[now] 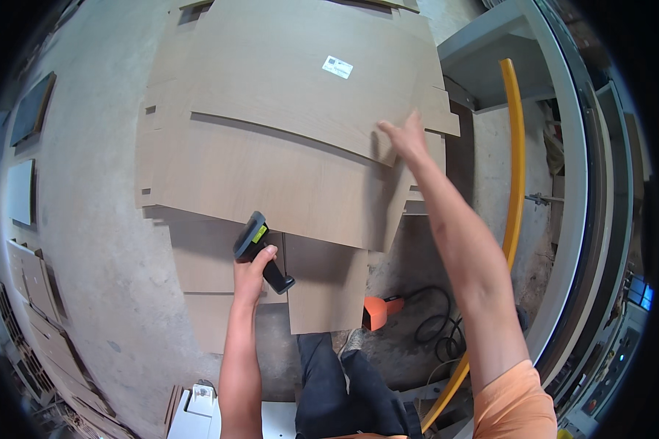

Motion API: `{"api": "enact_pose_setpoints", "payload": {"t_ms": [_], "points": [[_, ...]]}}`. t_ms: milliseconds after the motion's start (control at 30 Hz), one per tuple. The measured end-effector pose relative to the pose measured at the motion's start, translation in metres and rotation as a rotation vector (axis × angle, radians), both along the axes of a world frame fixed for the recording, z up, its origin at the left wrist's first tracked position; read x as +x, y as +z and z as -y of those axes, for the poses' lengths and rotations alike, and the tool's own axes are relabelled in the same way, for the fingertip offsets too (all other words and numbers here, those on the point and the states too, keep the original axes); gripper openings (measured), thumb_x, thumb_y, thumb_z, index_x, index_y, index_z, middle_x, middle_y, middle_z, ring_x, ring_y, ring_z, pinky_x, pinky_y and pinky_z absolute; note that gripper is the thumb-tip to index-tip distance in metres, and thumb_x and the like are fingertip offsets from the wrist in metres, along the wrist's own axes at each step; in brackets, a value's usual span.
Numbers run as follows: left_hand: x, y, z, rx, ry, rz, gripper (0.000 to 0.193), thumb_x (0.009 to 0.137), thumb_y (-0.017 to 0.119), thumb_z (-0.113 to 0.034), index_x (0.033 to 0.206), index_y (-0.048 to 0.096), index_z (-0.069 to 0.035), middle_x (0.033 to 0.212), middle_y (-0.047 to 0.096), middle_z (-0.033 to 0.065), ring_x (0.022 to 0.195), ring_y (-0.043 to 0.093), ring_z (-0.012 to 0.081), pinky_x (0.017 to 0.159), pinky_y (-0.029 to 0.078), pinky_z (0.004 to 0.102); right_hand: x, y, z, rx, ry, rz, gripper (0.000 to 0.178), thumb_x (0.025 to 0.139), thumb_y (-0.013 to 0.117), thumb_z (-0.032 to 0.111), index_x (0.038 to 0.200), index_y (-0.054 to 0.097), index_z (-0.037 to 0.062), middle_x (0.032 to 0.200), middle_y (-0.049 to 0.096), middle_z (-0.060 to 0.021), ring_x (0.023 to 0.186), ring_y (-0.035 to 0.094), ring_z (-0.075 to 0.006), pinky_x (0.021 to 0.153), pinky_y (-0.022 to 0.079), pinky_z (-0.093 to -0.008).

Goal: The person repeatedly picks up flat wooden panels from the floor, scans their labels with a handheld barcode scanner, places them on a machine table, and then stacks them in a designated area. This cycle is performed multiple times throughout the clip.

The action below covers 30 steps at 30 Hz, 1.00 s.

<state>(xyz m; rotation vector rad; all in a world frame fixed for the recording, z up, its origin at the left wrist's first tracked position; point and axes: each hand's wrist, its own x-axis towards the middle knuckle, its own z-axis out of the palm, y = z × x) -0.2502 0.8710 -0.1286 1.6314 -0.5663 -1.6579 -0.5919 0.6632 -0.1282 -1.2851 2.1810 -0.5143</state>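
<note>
My left hand (250, 276) is closed around the grip of a black handheld barcode scanner (250, 240) with a yellow-green patch, its head pointing up and away. My right hand (406, 137) is at the near right corner of the topmost wood-toned flat panel (293, 88), thumb and forefinger spread apart. Its other fingers are hidden, and whether it touches the panel I cannot tell. A white printed label (337, 67) is stuck on that panel. Beneath it lies another wide panel (256, 175), turned slightly and sticking out toward me.
Smaller panels (326, 285) lie nearer my legs. An orange object (375, 313) with a black cable (432, 322) rests on the floor. A yellow curved bar (515, 161) and a grey machine frame (564, 256) stand along the right. More panels (33, 271) line the left side.
</note>
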Motion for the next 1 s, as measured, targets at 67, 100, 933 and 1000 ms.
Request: {"api": "enact_pose_setpoints", "payload": {"t_ms": [67,100,933,1000], "points": [[-0.005,-0.008,-0.006,0.066,0.051,-0.036,0.024,0.083,0.077,-0.02,0.096,0.067,-0.003,0.081,0.065,0.003,0.069,0.06,0.0094,0.061,0.049,0.0252,0.037,-0.024,-0.03,-0.055,-0.054,-0.145,0.087,0.08,0.077,0.033,0.14,0.033,-0.0113,0.143,0.037,-0.0299,0.137,0.034,-0.0406,0.115,0.031,-0.0467],[-0.007,-0.011,-0.008,0.047,0.058,-0.043,0.025,0.082,0.077,-0.021,0.096,0.067,-0.003,0.081,0.066,0.003,0.064,0.058,0.0085,0.055,0.046,0.0241,0.059,-0.026,-0.053,-0.147,-0.09,-0.032,0.088,0.08,0.078,0.033,0.141,0.033,-0.0106,0.145,0.033,-0.0295,0.138,0.031,-0.0405,0.114,0.03,-0.046],[0.064,0.0,0.004,-0.027,-0.055,0.229,0.027,0.083,0.073,-0.029,0.096,0.066,-0.006,0.08,0.063,0.0011,0.068,0.06,0.0101,0.06,0.048,0.0257,0.123,-0.013,-0.203,-0.106,-0.327,0.927,0.081,0.086,0.075,0.03,0.147,0.032,-0.003,0.145,0.044,-0.0183,0.128,0.049,-0.0274,0.107,0.041,-0.0394],[0.037,0.029,-0.048,0.167,-0.15,0.145,0.028,0.081,0.073,-0.024,0.1,0.066,-0.004,0.083,0.063,0.0026,0.075,0.062,0.0146,0.071,0.052,0.0295,0.131,0.011,-0.247,-0.028,-0.461,1.384,0.075,0.087,0.075,0.029,0.144,0.038,-0.0018,0.138,0.051,-0.0146,0.123,0.052,-0.0213,0.103,0.044,-0.0349]]}}
